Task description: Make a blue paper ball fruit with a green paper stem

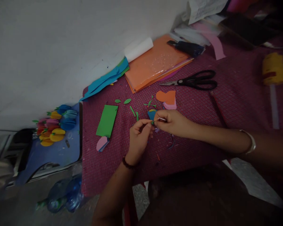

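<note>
My left hand [139, 135] is closed, with thumb and forefinger pinching a tiny green piece [152, 123], perhaps paper. My right hand [173, 122] meets it there, its fingertips pinched at the same piece. A thin white stick-like thing [162, 119] pokes out between the right fingers; its kind is unclear. Just behind the fingertips lies a blue paper cutout [151, 115], partly covered by the right hand. Green paper strips [132, 111] and leaf-shaped green cutouts [127, 101] lie beyond my left hand. An orange paper cutout [167, 96] rests over a pink one [170, 105].
Black-handled scissors [195, 82] lie behind my right hand. Green card [107, 121] is at left on the checked tablecloth [103, 172]. Orange sheets [155, 62], a utility knife [187, 47] and a yellow glue gun [274, 70] lie farther off. Colourful paper shapes [58, 133] sit on a blue surface.
</note>
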A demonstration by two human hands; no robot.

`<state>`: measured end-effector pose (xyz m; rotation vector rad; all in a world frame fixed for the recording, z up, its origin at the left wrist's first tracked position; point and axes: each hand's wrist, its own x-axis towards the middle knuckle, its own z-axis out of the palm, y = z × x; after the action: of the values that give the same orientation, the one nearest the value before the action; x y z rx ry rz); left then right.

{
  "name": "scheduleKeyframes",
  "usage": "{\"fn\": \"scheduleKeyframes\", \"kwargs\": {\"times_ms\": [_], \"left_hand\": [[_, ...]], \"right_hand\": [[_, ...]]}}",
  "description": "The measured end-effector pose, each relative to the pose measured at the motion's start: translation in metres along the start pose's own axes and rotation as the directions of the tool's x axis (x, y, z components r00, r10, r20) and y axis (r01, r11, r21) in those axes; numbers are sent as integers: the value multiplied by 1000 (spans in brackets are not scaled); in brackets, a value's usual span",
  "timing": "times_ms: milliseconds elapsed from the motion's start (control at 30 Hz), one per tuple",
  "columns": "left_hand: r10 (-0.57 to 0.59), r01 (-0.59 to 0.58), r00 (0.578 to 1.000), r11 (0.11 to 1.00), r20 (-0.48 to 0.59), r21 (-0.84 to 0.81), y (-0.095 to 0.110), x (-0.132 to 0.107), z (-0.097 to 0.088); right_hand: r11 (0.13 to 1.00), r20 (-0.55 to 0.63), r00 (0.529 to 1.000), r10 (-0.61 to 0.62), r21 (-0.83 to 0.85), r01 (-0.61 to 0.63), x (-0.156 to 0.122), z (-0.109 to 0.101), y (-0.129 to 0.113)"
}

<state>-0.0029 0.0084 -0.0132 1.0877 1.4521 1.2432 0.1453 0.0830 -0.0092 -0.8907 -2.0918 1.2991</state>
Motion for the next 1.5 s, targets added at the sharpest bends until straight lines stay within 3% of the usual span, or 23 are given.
{"fn": "scheduleKeyframes", "kwargs": {"times_ms": [100,233,333,500,633,767,833,1000,1100,1200,1333,1500], "left_hand": [[-25,38,996,988,90,-152,-2,2,-1],[-77,90,976,994,205,-54,-1,5,-6],[-130,149,932,988,338,-30,1,8,-14],[-218,224,874,974,434,39,8,8,-21],[-213,172,884,976,416,136,16,8,-31],[-87,49,964,987,251,151,24,10,-44],[-45,24,979,994,197,107,26,10,-44],[-30,32,963,1000,267,-1,18,6,-17],[-92,112,959,992,267,-59,8,6,-4],[-166,214,941,967,294,-140,3,8,-9],[-190,259,927,947,323,-188,8,11,-29],[-134,177,956,972,260,-152,15,11,-29]], "right_hand": [[999,29,999,-15,-39,17,-1,-3,0],[997,184,982,-51,-54,62,-3,-8,-3],[997,291,954,-71,-21,81,-3,-11,-6],[997,376,923,-74,4,79,-1,-14,-7],[999,365,930,-49,0,53,1,-20,-6],[1000,299,954,-31,2,32,5,-27,-4],[999,283,959,-22,-16,28,6,-28,-3],[990,293,955,-44,-118,82,2,-18,-2],[980,313,948,-62,-162,118,-2,-13,-4],[975,315,947,-66,-182,129,-2,-14,-5],[981,297,954,-49,-163,101,0,-21,-4],[983,277,961,-15,-171,65,2,-21,-5]]}}
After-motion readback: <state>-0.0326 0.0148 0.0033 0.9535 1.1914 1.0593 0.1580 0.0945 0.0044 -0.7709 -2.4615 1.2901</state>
